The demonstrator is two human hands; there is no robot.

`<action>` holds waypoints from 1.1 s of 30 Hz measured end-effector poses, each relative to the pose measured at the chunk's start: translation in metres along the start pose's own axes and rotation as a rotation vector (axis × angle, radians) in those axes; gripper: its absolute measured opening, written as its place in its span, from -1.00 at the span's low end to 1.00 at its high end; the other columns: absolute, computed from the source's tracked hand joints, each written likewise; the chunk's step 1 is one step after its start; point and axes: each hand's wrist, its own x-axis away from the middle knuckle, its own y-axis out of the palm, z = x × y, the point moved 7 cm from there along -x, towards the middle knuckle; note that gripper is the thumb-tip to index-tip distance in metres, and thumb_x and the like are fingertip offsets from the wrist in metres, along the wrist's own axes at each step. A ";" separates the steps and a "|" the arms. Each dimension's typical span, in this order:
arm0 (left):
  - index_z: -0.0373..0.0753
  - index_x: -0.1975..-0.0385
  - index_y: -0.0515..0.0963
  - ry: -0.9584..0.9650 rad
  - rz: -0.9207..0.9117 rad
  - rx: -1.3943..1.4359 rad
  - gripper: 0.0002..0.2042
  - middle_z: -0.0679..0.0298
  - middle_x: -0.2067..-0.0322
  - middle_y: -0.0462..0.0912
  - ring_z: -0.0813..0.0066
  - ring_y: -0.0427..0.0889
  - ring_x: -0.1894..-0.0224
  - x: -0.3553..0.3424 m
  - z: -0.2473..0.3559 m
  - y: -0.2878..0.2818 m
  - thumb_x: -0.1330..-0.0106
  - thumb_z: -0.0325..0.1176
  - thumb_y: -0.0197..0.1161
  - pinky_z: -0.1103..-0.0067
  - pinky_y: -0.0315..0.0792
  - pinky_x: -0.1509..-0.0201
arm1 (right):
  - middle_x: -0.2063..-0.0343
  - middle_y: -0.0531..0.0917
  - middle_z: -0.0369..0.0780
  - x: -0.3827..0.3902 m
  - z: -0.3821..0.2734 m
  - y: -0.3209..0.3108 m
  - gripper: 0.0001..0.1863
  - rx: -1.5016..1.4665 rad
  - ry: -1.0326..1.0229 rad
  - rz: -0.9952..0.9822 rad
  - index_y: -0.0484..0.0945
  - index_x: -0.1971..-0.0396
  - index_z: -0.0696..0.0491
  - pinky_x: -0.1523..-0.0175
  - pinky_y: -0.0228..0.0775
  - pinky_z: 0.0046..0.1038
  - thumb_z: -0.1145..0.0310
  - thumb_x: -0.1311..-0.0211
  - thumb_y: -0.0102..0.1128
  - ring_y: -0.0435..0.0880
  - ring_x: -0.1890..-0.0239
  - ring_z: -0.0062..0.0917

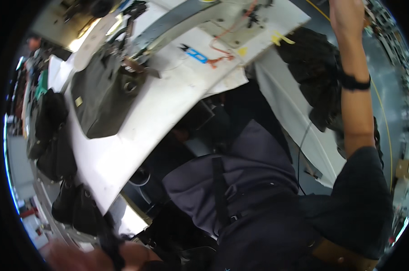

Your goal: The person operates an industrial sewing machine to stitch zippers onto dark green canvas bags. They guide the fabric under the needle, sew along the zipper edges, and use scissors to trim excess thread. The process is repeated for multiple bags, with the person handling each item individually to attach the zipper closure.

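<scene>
Olive-grey fabric makes the bag [100,97], which sits on the left part of the white table [141,131], near the sewing machine [168,22]; whether the needle is in it, one cannot tell. The left hand [73,258], blurred at the bottom edge, is nearest to the black bundles [55,153]; if it grips smth., one cannot tell. The right hand [347,13] reaches far up, above the heap of dark cloth [308,67]; its fingers are out of the pic, so their state is also unknown.

Main risk, prob.: the bag could slip down, bc. its lower corner is near the table's edge and no hand is seen on it. Also the orange thread [220,59] could tangle, bc. it lies loose by the blue snips [195,55]. The thin cable [300,153] hangs close to the apron [258,203] & might catch.

The table's surface has a few marks, w/ yellow scraps [281,39]. On the right, the grey-blue floor [381,77] carries a yellow line [384,118]; a cardboard box [403,168] is beyond.
</scene>
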 end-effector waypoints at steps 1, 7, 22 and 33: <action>-0.29 0.11 0.68 -0.217 0.060 -0.250 -0.86 0.28 0.15 0.73 0.62 0.66 0.24 0.001 -0.048 -0.033 -0.44 -0.40 0.32 0.66 0.50 0.28 | 0.54 0.65 -0.29 0.024 0.002 0.031 -0.65 0.001 0.050 -0.141 0.68 0.18 0.21 0.39 0.46 -0.63 0.22 -0.64 0.07 0.60 0.54 -0.67; -0.34 -0.08 0.68 -0.590 -0.311 -0.711 -0.71 0.28 0.15 0.76 0.57 0.70 0.10 -0.055 -0.263 -0.003 -0.50 -0.29 0.34 0.60 0.54 0.06 | 0.52 0.69 -0.34 0.132 0.025 0.202 -0.69 -0.263 0.391 -0.703 0.75 0.00 0.15 0.43 0.43 -0.69 0.25 -0.55 0.17 0.57 0.54 -0.79; -0.37 -0.01 0.62 -0.373 -0.890 -0.597 -0.65 0.00 0.08 0.71 0.13 0.65 -0.04 -0.068 -0.293 0.072 -0.57 -0.23 -0.01 0.39 0.42 -0.26 | 0.68 0.60 -0.35 0.146 0.019 0.315 -0.70 -0.491 0.524 -0.692 0.69 0.34 0.20 0.57 0.26 -0.60 0.26 -0.48 0.22 0.43 0.70 -0.76; -0.32 -0.16 0.61 -0.951 -0.675 -0.117 -0.58 0.40 0.02 0.67 0.67 0.54 -0.04 -0.028 -0.288 0.064 -0.60 -0.07 0.22 0.64 0.39 -0.22 | 0.41 0.67 -0.25 0.168 -0.017 0.280 -0.69 0.229 -0.431 -0.294 0.60 0.17 0.10 0.36 0.41 -0.41 0.27 -0.21 0.49 0.66 0.41 -0.43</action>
